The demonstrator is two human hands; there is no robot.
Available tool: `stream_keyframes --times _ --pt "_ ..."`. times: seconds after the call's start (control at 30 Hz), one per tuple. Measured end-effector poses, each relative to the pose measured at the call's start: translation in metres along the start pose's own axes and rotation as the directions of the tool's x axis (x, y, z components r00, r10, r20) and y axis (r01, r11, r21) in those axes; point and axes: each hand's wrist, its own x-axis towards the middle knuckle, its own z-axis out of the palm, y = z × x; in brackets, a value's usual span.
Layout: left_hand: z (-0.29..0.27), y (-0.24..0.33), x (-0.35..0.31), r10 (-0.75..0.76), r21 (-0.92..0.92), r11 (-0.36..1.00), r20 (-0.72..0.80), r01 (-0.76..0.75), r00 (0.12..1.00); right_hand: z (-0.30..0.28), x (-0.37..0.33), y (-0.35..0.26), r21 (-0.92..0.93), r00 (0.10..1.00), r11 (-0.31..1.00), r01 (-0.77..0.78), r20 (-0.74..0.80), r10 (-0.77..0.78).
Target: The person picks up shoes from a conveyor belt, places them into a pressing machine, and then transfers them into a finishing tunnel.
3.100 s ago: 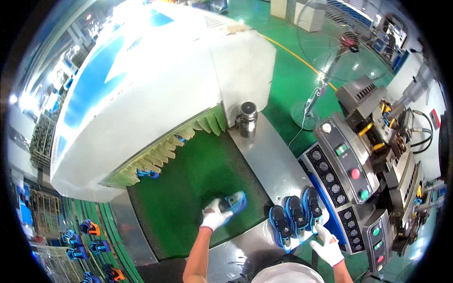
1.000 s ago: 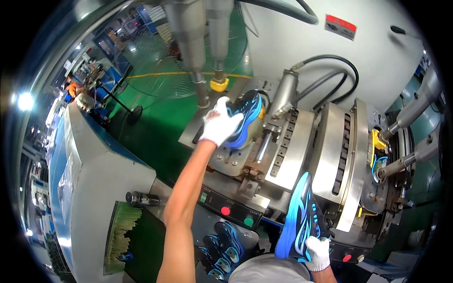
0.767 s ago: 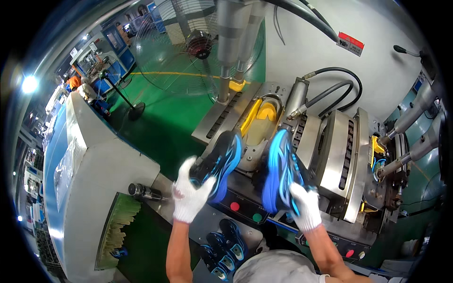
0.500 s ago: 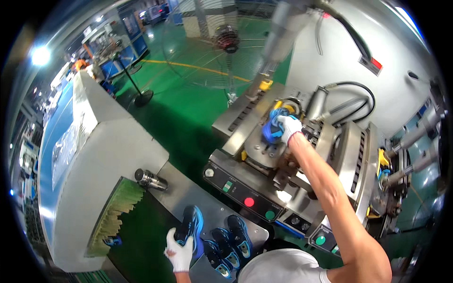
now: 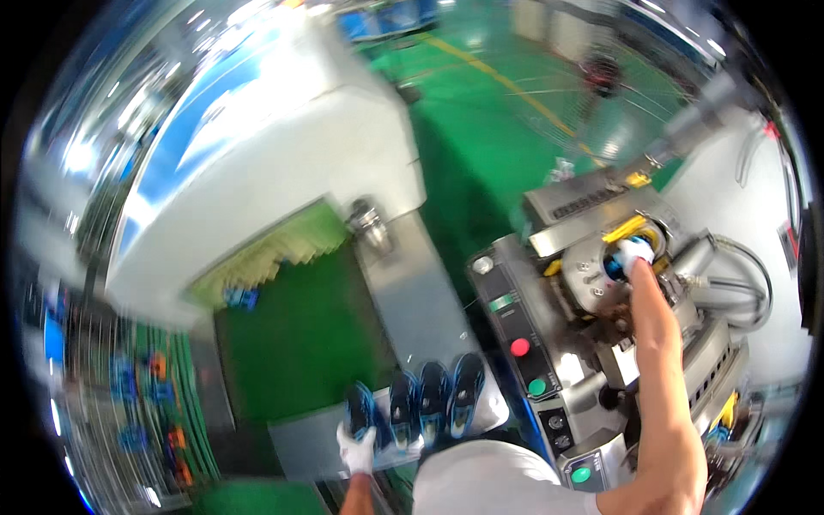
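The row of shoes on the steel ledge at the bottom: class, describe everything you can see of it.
The row of shoes holds four dark shoes with bright blue trim, side by side, toes pointing away from the person, on the steel ledge beside the green belt. The picture is blurred, so material and finer parts cannot be told. The gloved left hand grips the leftmost shoe; the other three lie untouched.

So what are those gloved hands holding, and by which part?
The left hand grips a blue shoe at its near end; the right hand presses a blue shoe on the machine.

Blue shoes (image 5: 359,410) (image 5: 614,268), one per hand
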Motion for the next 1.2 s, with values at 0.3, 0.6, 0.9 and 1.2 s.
stream_keyframes --times 0.3,0.6,0.9,1.2 --pt "-0.025 -0.02 -0.018 -0.185 0.217 0.963 0.088 0.162 0.979 0.044 -0.35 -0.124 -0.055 0.843 0.843 0.535 0.094 -0.529" --pt "-0.031 0.004 0.022 0.102 0.147 0.965 0.548 -0.216 0.83 0.098 -0.496 0.083 -0.769 0.796 0.259 0.584 0.481 -0.368" --pt "-0.005 0.001 0.051 0.467 -0.005 0.837 0.527 -0.547 0.71 0.233 -0.668 -0.028 -0.256 0.709 0.831 0.493 0.672 -0.214" --pt "-0.042 -0.046 0.077 0.542 -0.274 0.841 0.43 -0.467 0.722 0.314 -0.696 0.085 -0.346 0.93 0.897 0.274 0.331 -0.157"
